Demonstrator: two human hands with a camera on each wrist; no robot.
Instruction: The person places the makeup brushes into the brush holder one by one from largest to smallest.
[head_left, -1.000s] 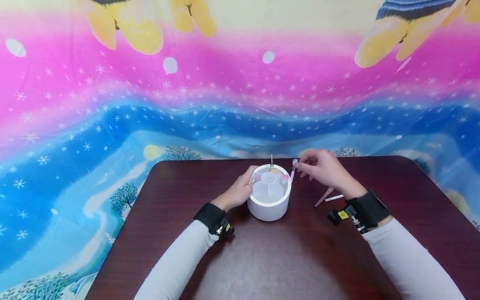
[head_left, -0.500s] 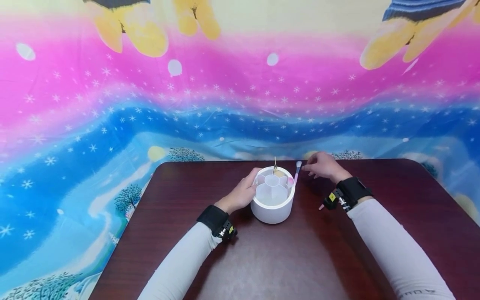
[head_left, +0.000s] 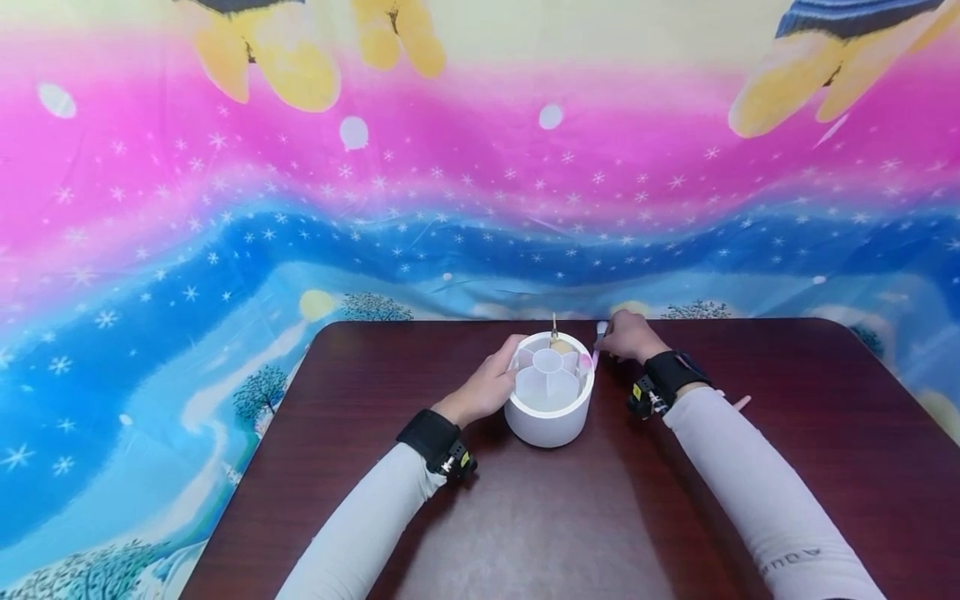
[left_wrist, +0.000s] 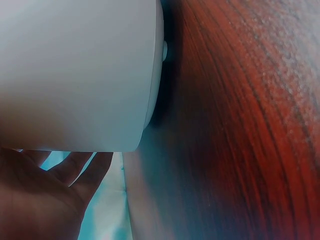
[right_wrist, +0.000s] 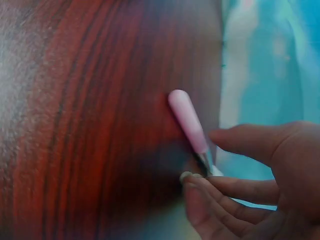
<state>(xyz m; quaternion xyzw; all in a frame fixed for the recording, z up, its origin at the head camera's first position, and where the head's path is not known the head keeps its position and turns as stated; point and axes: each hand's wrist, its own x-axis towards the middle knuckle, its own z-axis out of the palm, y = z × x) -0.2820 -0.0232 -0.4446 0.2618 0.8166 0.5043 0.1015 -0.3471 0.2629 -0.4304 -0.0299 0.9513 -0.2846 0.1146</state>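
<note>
A white round organizer (head_left: 546, 427) with a clear divided insert stands on the table. My left hand (head_left: 483, 387) holds its left side, thumb up near the rim; in the left wrist view, fingers (left_wrist: 90, 172) reach behind its wall. Inside, at the back, are a beige piece and an upright gold-coloured item (head_left: 554, 332), with something pink at the right. Beside the organizer lies a makeup brush (right_wrist: 187, 117) with a pink handle and pale bristles. My right hand (head_left: 633, 337) is at this brush, thumb on one side and fingers on the other near its metal collar, a gap between their tips.
The dark wood table (head_left: 390, 500) ends at a far edge just behind the organizer and brush. A printed cloth (head_left: 480, 167) hangs behind it. A pink tip (head_left: 741, 403) of another item shows past my right sleeve, the remainder hidden.
My right hand has moved down and closer around the brush, and its forearm has shifted left, covering the items on the right. The left hand keeps its hold on the organizer.
</note>
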